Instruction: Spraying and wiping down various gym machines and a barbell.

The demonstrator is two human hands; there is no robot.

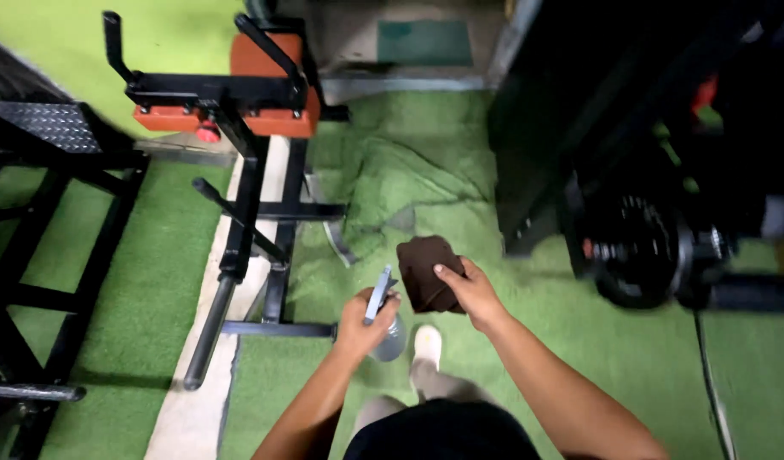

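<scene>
My left hand (364,318) grips a small clear spray bottle (387,328) with a grey trigger head, held low in front of me. My right hand (469,291) holds a folded dark brown cloth (426,268) just to the right of the bottle, thumb on top of it. The nozzle points toward the cloth. Below the hands, my light shoe (427,342) stands on green artificial turf (528,341).
A black steel exercise machine (247,204) with an orange pad (268,64) stands to the left on a pale floor strip. A black frame (34,255) fills the far left. A dark weight plate (635,251) on a barbell sits at the right beside a black rack.
</scene>
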